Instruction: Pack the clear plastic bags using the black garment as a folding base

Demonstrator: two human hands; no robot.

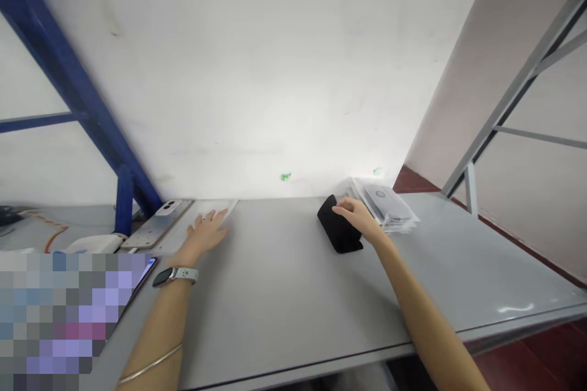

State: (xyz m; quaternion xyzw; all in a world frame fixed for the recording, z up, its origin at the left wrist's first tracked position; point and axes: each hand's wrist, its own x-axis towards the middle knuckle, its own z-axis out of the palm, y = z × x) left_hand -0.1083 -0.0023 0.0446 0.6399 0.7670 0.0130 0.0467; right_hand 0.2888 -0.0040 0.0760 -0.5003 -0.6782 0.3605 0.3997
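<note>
My left hand (207, 236) lies with its fingers spread on a translucent plastic bag or sheet (183, 233) at the left of the grey table (275, 281). My right hand (356, 215) pinches the upper edge of a black cloth piece (338, 227), its thumb and fingers closed together. The cloth's lower edge appears to rest on the tabletop. Just behind and right of that hand is a stack of clear plastic packets (387, 203) with something grey inside. What my right fingertips cover is hidden.
A phone (169, 206) lies on a flat silvery device (156, 226) at the left. Beside it are a white case (94, 243) and a blurred-out area (68, 317). A white wall (293, 73) stands behind; a blue post (82, 85) and a grey frame (509, 98) flank the table.
</note>
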